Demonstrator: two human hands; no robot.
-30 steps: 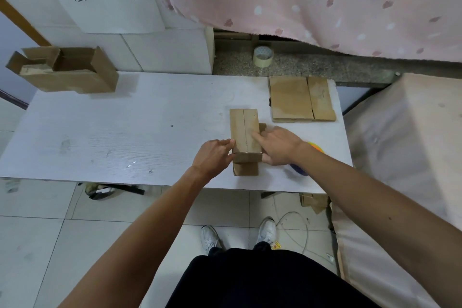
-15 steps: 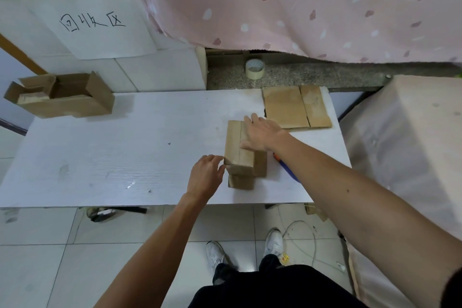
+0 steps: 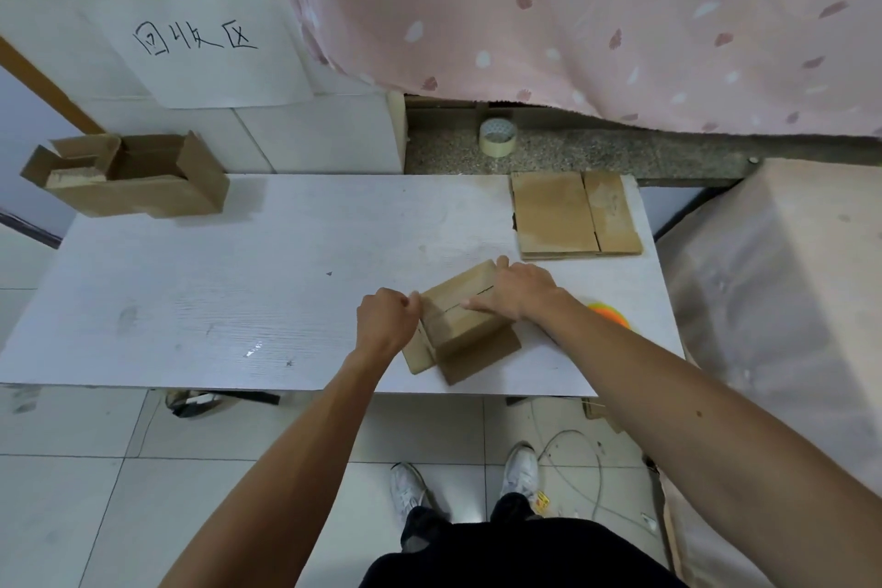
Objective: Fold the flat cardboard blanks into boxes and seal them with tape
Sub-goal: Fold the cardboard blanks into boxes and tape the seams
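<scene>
a pink spotted curtain [image 3: 572, 14] hangs across the back, above a long white table [image 3: 215, 301]. at the table's far left corner sits an open cardboard box [image 3: 129, 177] with its flaps up. at the far right corner lies a stack of flat blanks [image 3: 572, 215].

the small box [image 3: 458, 315] in work stands near the front edge, right of the middle and turned askew. its top flaps are down, with the seam between them bare. the flaps at its near end are splayed out on the table.

the right grip [image 3: 520, 294] lies flat on the top, fingers straight, pressing across the seam. the left grip [image 3: 386, 325] is curled at the box's upper left edge, thumb against the cardboard, seemingly pinching that edge; its fingertips are hidden.

a tape roll [image 3: 498, 137] stands on the stone ledge behind the table, well apart from the box. an orange thing [image 3: 608, 315] peeks out beside the right forearm; what it is i cannot tell.

the box looks light and empty, so it would likely slide or twist under a one-sided push. its walls should be stiff along the creases but dent if squeezed mid-panel. best held by the corners and folded edges, one palm keeping the flaps shut until tape goes over the seam.
</scene>
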